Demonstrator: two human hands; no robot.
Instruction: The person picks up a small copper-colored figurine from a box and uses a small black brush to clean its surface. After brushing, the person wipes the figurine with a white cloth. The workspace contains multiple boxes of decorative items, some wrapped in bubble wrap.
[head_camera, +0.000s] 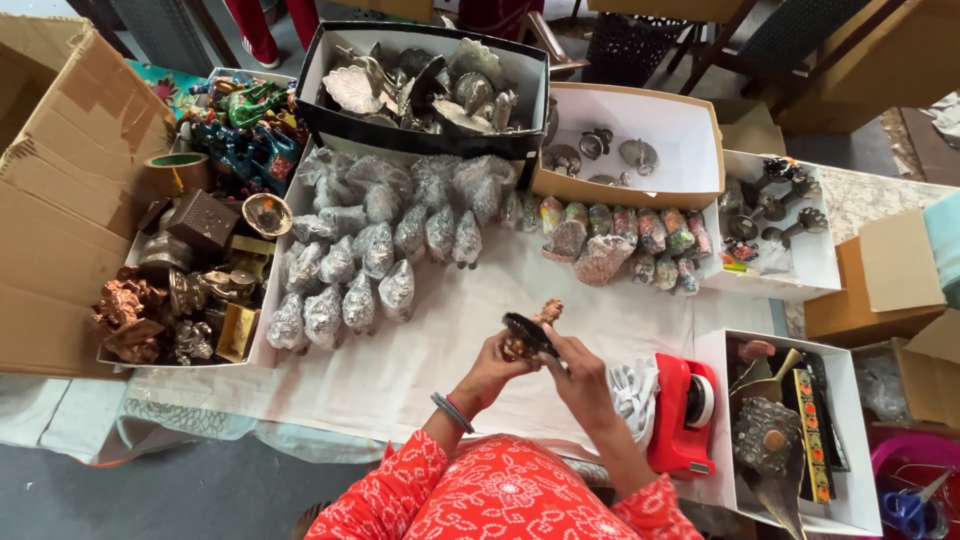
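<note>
**Both hands on a small figurine above the white cloth**

Over the middle of the white table cloth (420, 340), near its front edge, a small copper-coloured figurine (531, 334) with a dark round base is gripped between both hands. The left hand (495, 362) closes around its lower part from the left, and the right hand (578, 372) closes on it from the right with fingers laid across the dark base; the two hands meet on the piece. Bangles (452, 411) ring the left wrist.

Just right of the right hand lies a crumpled white bag (634, 392), and beside that stands a red tape dispenser (686, 412). Farther right, a white box (790, 430) holds ornate metal pieces and a patterned strip.

Beyond the hands, rows of silver items in clear wrapping (370, 260) lie on the cloth, with a row of multicoloured wrapped items (640, 240) to their right. At the far left, a tray of brass and copper figurines (180, 300) stands against a large cardboard box (60, 190). A black box of silver leaf-shaped dishes (425, 85) stands at the back.
</note>
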